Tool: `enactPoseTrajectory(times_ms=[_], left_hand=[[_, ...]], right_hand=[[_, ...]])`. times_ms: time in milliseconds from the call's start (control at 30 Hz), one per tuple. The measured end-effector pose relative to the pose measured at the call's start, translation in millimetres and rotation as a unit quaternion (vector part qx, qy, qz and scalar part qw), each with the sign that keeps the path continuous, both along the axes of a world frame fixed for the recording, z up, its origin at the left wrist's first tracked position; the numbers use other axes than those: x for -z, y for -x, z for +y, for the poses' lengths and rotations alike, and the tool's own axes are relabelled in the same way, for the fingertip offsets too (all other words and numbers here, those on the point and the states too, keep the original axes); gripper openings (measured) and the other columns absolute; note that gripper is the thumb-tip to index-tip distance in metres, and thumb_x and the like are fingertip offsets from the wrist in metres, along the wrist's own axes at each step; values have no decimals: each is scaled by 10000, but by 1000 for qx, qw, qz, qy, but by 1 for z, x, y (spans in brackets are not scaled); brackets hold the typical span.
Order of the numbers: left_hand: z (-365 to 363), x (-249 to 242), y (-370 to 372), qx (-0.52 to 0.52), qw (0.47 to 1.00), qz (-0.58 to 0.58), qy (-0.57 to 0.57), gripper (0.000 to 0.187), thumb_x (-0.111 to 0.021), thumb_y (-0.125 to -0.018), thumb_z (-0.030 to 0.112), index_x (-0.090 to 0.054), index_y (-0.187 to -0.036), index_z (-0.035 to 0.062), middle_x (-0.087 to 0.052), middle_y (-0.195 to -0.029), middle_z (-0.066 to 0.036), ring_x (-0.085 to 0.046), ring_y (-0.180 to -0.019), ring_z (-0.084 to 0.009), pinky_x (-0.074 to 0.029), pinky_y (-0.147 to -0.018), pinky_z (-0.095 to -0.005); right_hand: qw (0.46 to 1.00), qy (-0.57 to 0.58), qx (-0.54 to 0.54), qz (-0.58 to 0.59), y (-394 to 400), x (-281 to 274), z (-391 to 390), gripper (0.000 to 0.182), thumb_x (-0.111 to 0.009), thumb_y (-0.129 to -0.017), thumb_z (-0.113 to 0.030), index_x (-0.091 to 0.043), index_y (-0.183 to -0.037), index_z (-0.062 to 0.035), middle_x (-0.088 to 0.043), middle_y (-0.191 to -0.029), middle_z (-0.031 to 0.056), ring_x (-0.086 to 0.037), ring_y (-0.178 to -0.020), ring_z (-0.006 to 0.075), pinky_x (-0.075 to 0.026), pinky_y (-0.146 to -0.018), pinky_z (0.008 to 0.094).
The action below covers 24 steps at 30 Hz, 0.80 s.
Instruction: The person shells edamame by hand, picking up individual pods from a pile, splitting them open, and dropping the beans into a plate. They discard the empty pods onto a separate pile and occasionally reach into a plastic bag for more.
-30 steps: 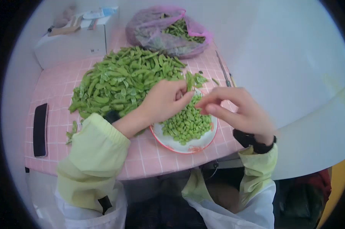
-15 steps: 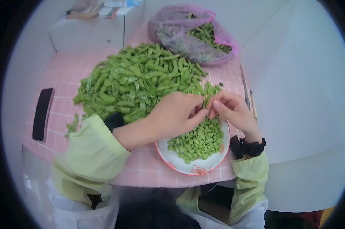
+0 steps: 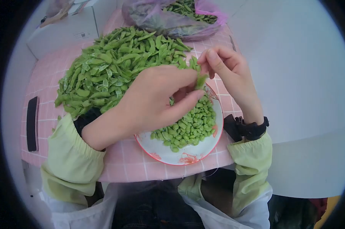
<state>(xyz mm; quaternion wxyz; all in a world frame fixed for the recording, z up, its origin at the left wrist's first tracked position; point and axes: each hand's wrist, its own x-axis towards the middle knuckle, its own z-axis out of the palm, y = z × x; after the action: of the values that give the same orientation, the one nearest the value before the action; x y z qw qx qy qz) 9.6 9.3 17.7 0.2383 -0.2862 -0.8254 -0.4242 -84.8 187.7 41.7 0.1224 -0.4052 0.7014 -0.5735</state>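
My left hand (image 3: 157, 95) reaches over the plate, its thumb and fingers closed on a green soybean pod (image 3: 201, 80). Just right of the pod is my right hand (image 3: 231, 72), fingers curled and thumb bent in; whatever its fingertips hold is too small to make out. Beneath my hands, a white plate (image 3: 161, 151) with a red rim and orange pattern carries shelled green beans (image 3: 187, 131). A large pile of soybean pods (image 3: 103, 72) lies beyond and left of my left hand, which partly hides it and the beans.
A purple mesh bag (image 3: 157, 23) of more pods sits at the back of the pink checked tablecloth (image 3: 123, 164). On the left lies a dark phone (image 3: 32, 124). A white box (image 3: 65, 30) stands at the back left, with items on top.
My view has shifted, so the table sits further left and higher. My hands, which met at the pod, have drawn slightly apart; the pod stays with my left hand.
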Motion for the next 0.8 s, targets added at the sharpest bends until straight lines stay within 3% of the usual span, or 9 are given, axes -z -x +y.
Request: enactPoseTrajectory(times_ms=[100,233,333,467,667,767,800], left_hand=[[7,-22,-9,59,996,63,-2,128,-650,-800,122,-574,-805,18,-539,-746,-99,-531,-698,-258,-416,-625,-348],[35,-37,-35,166,986,-16,-1,126,-626,-812,123,-597,-878,21,-539,-951,-141,-539,-814,-287,-442,-717,-364],[59,-32,-51,215,973,-89,-5,148,-609,-838,144,-578,-877,5,-494,-1071,-163,-534,-894,-299,-449,-798,-371],[67,-34,-54,181,980,-86,-2,168,-611,-840,142,-542,-824,-10,-498,-1052,-170,-531,-935,-293,-439,-812,-367],[73,-40,-67,144,987,-71,9,171,-610,-837,134,-531,-810,-15,-517,-1006,-163,-533,-916,-300,-440,-797,-361],[72,-45,-66,135,988,-79,15,169,-607,-842,136,-533,-808,-13,-545,-955,-143,-548,-876,-300,-449,-770,-359],[72,-50,-68,134,986,-95,35,168,-605,-844,136,-534,-810,-12,-554,-940,-136,-555,-861,-298,-452,-759,-360]], right_hand=[[996,4,61,68,-7,-9,-7,234,-513,-958,-208,-621,-906,-7,-618,-749,16,-590,-675,77,-465,-618,226],[957,-42,138,253,-10,-18,-17,232,-586,-899,-194,-638,-837,23,-650,-684,84,-605,-599,118,-475,-558,274],[961,4,157,228,-14,-24,-26,233,-595,-883,-205,-651,-830,14,-647,-661,113,-618,-579,151,-479,-557,278],[953,22,202,227,-17,-35,-31,238,-590,-877,-219,-654,-814,2,-645,-662,110,-624,-598,184,-482,-574,308],[782,-9,313,539,-4,-32,-42,203,-596,-824,-179,-590,-681,-35,-590,-597,79,-576,-640,246,-447,-585,411],[597,-117,364,706,1,-32,-44,212,-616,-828,-210,-583,-683,-60,-590,-588,58,-582,-605,236,-449,-602,372],[599,-121,346,712,-2,-32,-45,209,-608,-821,-194,-567,-668,-58,-576,-576,73,-578,-601,233,-445,-583,373]])
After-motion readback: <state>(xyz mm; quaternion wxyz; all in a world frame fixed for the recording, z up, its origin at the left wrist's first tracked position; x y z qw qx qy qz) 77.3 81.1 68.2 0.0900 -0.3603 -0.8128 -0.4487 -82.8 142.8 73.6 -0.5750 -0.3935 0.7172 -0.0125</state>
